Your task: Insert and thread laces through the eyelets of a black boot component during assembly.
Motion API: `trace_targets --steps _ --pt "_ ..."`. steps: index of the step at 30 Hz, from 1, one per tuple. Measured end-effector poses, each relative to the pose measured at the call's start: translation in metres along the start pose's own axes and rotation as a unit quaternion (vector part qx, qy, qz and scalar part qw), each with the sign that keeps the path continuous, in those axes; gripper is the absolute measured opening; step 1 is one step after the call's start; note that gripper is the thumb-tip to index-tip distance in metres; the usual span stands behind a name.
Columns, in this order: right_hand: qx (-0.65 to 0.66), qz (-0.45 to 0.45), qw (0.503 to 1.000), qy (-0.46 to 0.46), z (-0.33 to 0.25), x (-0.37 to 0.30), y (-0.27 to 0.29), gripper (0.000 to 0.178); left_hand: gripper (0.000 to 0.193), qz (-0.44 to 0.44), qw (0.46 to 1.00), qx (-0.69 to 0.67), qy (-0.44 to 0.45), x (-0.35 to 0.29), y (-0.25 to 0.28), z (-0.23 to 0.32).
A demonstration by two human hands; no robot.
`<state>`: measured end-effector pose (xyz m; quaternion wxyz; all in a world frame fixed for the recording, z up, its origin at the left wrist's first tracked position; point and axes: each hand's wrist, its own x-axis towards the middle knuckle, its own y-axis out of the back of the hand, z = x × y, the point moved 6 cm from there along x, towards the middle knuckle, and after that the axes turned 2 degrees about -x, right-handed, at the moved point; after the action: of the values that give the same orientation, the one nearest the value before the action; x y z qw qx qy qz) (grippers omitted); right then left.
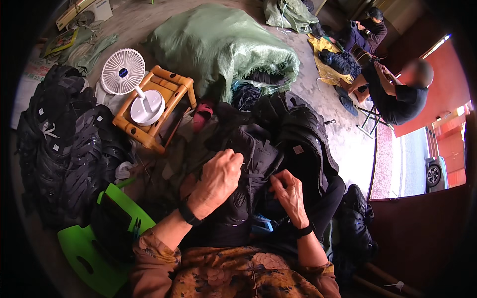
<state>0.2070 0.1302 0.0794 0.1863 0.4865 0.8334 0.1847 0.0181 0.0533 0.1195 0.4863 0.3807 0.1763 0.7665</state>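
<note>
Across my lap lies a black fabric piece (pixel 258 164) with mesh panels and narrow straps; its exact kind is unclear. My left hand (pixel 221 176) is closed in a pinch just above its left side, and anything between those fingers is too small to make out. At its right edge, my right hand (pixel 289 193) has thumb and index finger pinched together on or beside a strap end. More dark layered pieces (pixel 305 144) with a small pale label lie just beyond my right hand. A blue object (pixel 262 223) shows partly beneath the piece.
Left stand a heap of black pieces (pixel 59 134), a bamboo stool (pixel 161 89) bearing a white fan (pixel 123 72), and a green plastic seat (pixel 89 253). A large green sack (pixel 208 39) lies ahead. Two people (pixel 405 94) (pixel 370 32) sit at the far right.
</note>
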Motion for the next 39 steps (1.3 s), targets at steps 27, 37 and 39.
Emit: trace_targets --steps 27,37,39 --pt "-0.389 -0.235 0.830 0.324 -0.039 0.037 -0.006 0.021 0.021 -0.258 0.933 0.079 -0.237 0.029 -0.005 0.006" --pt "-0.263 -0.233 0.910 0.219 -0.033 0.054 0.000 0.016 0.014 -0.239 0.962 -0.030 -0.129 0.022 -0.036 0.000" --pt "0.052 -0.209 0.976 0.031 -0.048 0.060 0.024 0.017 0.014 -0.228 0.964 -0.069 -0.119 0.021 -0.043 -0.001"
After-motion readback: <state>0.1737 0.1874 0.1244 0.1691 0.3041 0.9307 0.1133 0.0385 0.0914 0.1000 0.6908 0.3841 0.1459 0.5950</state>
